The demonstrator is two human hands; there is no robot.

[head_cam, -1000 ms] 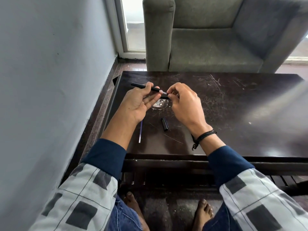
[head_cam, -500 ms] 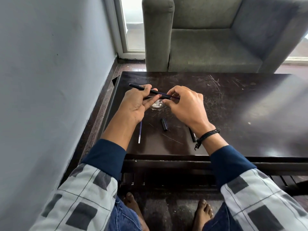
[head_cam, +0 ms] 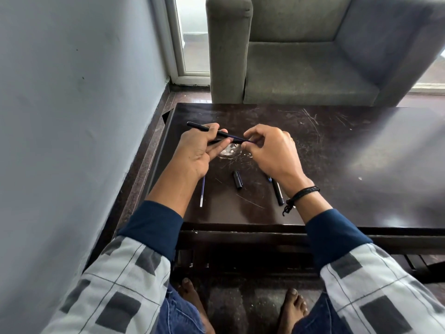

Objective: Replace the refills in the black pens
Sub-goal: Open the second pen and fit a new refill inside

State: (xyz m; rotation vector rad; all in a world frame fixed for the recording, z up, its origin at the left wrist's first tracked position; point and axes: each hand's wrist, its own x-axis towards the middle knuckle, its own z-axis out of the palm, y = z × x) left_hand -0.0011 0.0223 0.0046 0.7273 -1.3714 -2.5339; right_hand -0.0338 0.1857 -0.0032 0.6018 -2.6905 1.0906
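Black pen barrel point(head_cam: 199, 127) gripped in left hand point(head_cam: 198, 153); right hand point(head_cam: 269, 153) pinches its refill point(head_cam: 237, 138).
Both hover near the table point(head_cam: 349, 165)'s left edge; bare tabletop stretches rightward.

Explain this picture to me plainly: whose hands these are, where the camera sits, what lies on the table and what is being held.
No machine here: a person works with two bare hands. The single camera is worn on the head and looks forward and down, so the sleeves and bare feet show at the bottom. The left hand grips a black pen barrel. The right hand pinches a thin blue refill that sticks out of the barrel's end. On the dark scratched table lie a loose refill, a short black pen piece, probably a cap, and another black pen partly hidden by the right wrist. A grey armchair stands behind the table.
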